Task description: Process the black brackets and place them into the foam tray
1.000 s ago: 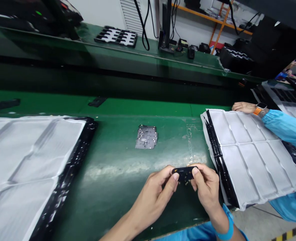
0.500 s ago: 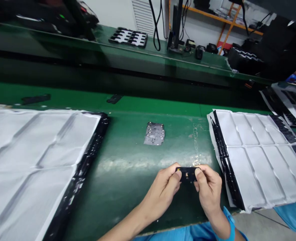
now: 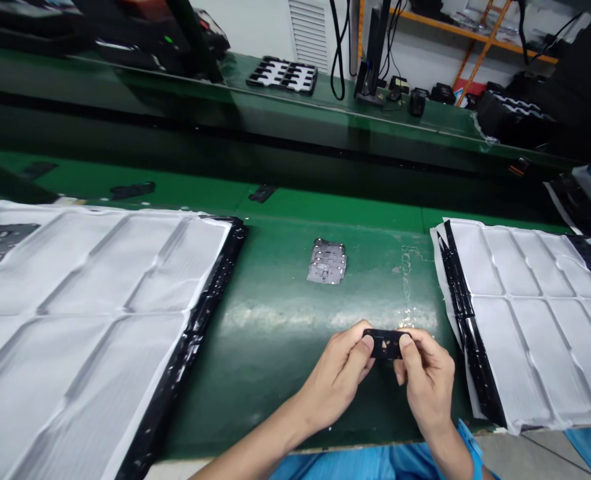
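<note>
Black plate (image 3: 385, 343) is pinched at its ends by the fingers of the left hand (image 3: 340, 377) and right hand (image 3: 428, 383), low over the green table (image 3: 275, 347). Grey metal stack (image 3: 327, 262) lies beyond it

Small flat black bracket (image 3: 386, 343), holes cut through it, pinched level at both ends, five o'clock in my view.

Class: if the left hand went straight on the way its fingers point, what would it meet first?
The black part, which the left hand pinches at one end. Right behind it comes the right hand, gripping the other end. Nothing else seems to lie between them.
</note>
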Tool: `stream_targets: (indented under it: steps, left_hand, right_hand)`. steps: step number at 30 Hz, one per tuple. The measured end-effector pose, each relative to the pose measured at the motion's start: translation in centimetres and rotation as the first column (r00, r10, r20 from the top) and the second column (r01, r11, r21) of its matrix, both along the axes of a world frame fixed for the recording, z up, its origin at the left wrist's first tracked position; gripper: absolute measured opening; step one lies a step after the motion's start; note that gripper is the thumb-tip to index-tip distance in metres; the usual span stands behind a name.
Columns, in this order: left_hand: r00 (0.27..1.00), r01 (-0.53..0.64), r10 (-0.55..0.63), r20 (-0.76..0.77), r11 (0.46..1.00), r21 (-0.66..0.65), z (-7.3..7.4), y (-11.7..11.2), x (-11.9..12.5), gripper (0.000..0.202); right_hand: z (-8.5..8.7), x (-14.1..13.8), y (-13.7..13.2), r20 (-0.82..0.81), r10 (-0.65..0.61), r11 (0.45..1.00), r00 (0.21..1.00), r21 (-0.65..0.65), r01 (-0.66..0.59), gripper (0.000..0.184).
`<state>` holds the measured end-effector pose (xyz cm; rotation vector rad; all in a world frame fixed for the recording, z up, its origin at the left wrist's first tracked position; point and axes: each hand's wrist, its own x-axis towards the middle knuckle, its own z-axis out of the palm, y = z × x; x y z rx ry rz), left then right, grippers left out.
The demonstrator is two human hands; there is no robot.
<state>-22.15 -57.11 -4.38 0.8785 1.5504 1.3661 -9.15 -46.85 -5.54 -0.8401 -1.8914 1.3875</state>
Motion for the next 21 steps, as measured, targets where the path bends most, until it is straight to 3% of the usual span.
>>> stream_targets:
  steps: [7, 11, 13, 17, 21]
  left_hand:
    - [0.995, -0.082, 0.084, 0.049, 0.996, -0.026, -0.4, 0.2, 0.1, 0.043]
    - [0.978, -0.152, 0.163, 0.13, 0.984, -0.091, -0.2, 0.5, 0.2, 0.04]
    - [0.961, -0.194, 0.217, 0.174, 0.971, -0.139, -0.1, 0.6, 0.5, 0.037]
    - [0.956, -0.183, 0.213, 0.202, 0.97, -0.161, 0.3, 0.6, 1.0, 0.041]
    - [0.97, -0.084, 0.104, 0.219, 0.992, -0.099, 1.0, 0.1, 0.8, 0.041]
  right_hand:
    - [-0.1, 0.3, 0.0, 0.021, 0.05, 0.994, 0.999, 0.097, -0.051, 0.023]
    - [0.1, 0.8, -0.2, 0.039, 0.123, 0.968, 0.992, 0.218, -0.129, 0.022]
    - [0.2, 1.1, -0.3, 0.044, 0.163, 0.962, 0.986, 0.214, -0.169, 0.022]
    - [0.4, 1.2, 0.2, 0.036, 0.216, 0.974, 0.976, -0.072, -0.214, 0.024]
    - [0.7, 0.9, 1.0, 0.004, 0.224, 0.926, 0.975, -0.312, -0.212, 0.032]
